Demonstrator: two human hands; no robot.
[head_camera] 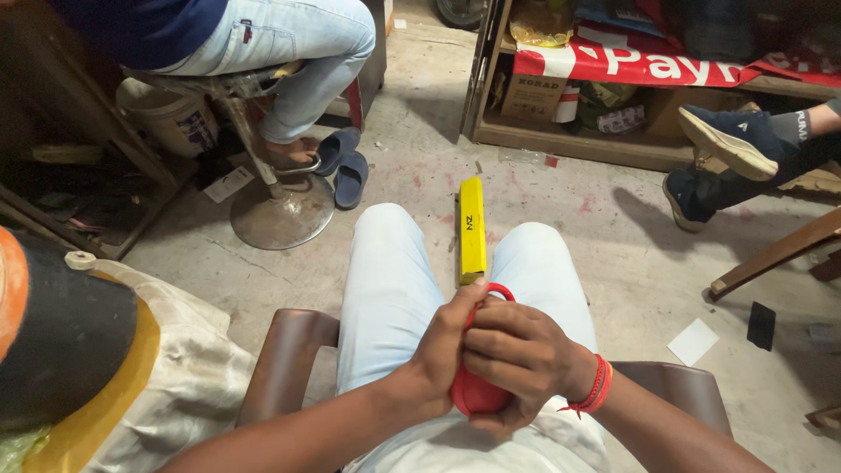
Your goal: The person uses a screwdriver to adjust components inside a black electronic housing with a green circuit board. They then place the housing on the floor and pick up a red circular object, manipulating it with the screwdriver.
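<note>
A rounded red object (477, 394) rests in my lap, and both hands are wrapped around it. My left hand (445, 346) grips its left side, with the thumb up by a thin red loop (499, 290) at its top. My right hand (522, 359) covers its front and right side, fingers curled closed; a red thread band circles that wrist. Just beyond the hands, a long yellow box (471, 229) lies along the gap between my knees, pointing away from me. Most of the red object is hidden by my fingers.
I sit in a brown-armed chair (287, 368). A person in jeans sits on a metal stool (279, 210) at far left, slippers (343, 166) beside it. Another person's shoes (731, 144) rest at right, by a wooden shelf (578, 140). A cloth-covered bundle (166, 368) is at my left.
</note>
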